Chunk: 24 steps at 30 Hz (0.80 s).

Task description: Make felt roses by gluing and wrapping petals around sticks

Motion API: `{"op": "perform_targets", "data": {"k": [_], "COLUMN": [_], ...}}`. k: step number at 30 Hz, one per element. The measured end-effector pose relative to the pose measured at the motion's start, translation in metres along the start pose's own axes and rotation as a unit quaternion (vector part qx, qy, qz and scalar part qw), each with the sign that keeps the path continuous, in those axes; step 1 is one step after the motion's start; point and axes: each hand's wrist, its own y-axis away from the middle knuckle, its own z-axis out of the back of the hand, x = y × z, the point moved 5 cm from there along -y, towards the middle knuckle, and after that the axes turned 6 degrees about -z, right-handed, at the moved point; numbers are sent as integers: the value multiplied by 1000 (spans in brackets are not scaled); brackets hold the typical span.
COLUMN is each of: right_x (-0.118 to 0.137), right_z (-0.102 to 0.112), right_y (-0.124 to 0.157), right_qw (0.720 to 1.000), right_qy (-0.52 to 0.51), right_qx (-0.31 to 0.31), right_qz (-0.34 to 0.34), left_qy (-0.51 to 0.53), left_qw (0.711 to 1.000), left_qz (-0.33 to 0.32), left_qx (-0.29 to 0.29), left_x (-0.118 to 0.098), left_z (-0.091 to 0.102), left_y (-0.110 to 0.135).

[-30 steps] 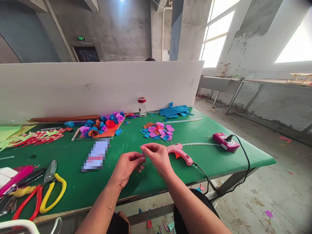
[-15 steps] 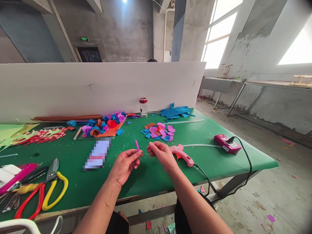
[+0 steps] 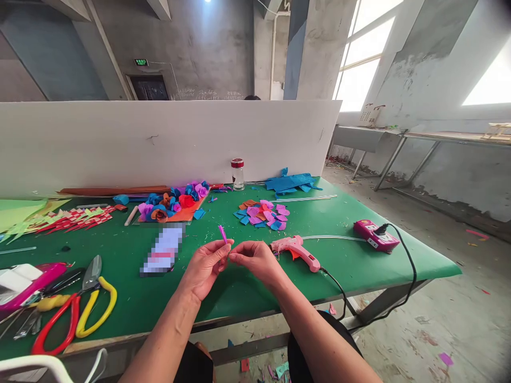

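Note:
My left hand (image 3: 206,264) pinches a small rolled piece of purple paper (image 3: 222,234), its upper end sticking up past the fingertips. Close against it, my right hand (image 3: 254,259) has thumb and forefinger pressed together at the left fingertips; whether it grips part of the roll is hidden. To the right of that hand lies a pink hot glue gun (image 3: 297,250) on the green table (image 3: 239,298). Beyond both hands is a pile of purple, blue and orange paper petals (image 3: 261,214). Finished paper flowers (image 3: 171,205) sit together at the back left.
Shears (image 3: 85,303) with red and yellow handles lie at the left among other tools. A pixelated phone-like object (image 3: 163,249) is nearer the middle. A lidded glass jar (image 3: 237,174) stands by the white panel (image 3: 191,138). A pink power strip (image 3: 376,235) with a black cord sits right.
My right hand has moved left and down, so its fingertips now meet those of my left hand. The purple roll tilts further left. The view has shifted slightly.

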Motion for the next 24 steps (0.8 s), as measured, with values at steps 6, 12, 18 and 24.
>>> {"op": "perform_targets", "data": {"k": [6, 12, 18, 24], "right_x": [-1, -1, 1, -1], "right_z": [1, 8, 11, 6], "right_y": [-1, -3, -1, -1], "right_qw": [999, 998, 998, 998], "right_qy": [-29, -30, -32, -46], "right_qx": [-18, -52, -61, -38], "right_qz": [-7, 2, -2, -8], "left_qy": [-27, -9, -9, -12], "left_qw": [999, 1000, 996, 998], "left_qz": [-10, -22, -78, -54], "left_qx": [16, -3, -46, 1], "left_x": [-3, -5, -11, -5], "left_z": [-2, 5, 10, -2], "left_y": [2, -2, -1, 1]}}
